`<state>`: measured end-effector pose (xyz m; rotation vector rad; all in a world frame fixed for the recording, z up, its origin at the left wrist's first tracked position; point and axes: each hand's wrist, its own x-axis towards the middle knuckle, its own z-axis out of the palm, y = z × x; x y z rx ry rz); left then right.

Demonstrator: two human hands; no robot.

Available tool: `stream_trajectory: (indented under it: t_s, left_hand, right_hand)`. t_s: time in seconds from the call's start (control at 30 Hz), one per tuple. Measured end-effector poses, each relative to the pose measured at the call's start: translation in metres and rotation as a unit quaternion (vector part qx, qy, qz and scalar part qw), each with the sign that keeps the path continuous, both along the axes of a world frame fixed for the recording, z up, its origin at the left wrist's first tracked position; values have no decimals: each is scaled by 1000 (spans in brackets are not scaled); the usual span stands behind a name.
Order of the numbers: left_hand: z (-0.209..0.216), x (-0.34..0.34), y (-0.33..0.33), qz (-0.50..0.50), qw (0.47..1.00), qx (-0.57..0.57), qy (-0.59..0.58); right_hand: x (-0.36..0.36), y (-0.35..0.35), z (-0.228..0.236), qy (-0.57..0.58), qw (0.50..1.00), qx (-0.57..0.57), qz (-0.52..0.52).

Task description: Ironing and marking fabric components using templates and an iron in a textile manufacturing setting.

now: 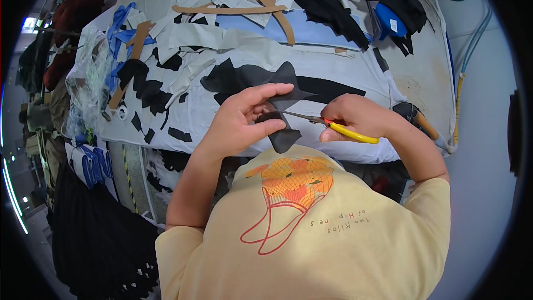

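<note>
While the dark fabric piece [280, 112] is held up in front of the person's chest, just off the near edge of the cloth-covered table [427, 83], its long axis runs roughly up and down in the head view, leaning slightly: one pointed end reaches up and away toward the table, the other hangs down toward the yellow shirt [333, 244]. The left hand [244, 119] grips it by its left side, thumb below and fingers curled over the top. The right hand [358, 116] is closed around the yellow handles of the scissors [327, 124], whose blades point left and meet the fabric's right edge.

The main risk, as it looks, is to the left fingertips: they lie close to the blade tips, so a cut driven too far could nick them. The fabric is limp and held on one side only, so it may fold or twist at the blades and the cut could wander.

Beyond the hands, the table carries a litter of black, white, blue and tan offcuts [233, 16].
</note>
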<state>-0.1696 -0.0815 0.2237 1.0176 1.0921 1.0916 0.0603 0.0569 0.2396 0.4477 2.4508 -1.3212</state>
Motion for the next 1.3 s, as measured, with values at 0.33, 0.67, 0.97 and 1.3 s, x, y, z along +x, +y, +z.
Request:
stream_trajectory:
  t_s: [0.33, 0.67, 0.97, 1.3]
  left_hand:
    - [-28, -132, -21, 245, 956, -26, 162]
    - [32, -401, -146, 554, 794, 71, 241]
    - [10, -375, -91, 422, 903, 46, 74]
    - [62, -246, -25, 419, 853, 35, 310]
  right_hand:
    - [39, 24, -19, 68, 967, -115, -217]
    - [169, 126, -173, -236, 822, 279, -437]
    - [215, 169, -244, -178, 774, 323, -515]
    - [124, 116, -151, 98, 822, 275, -489]
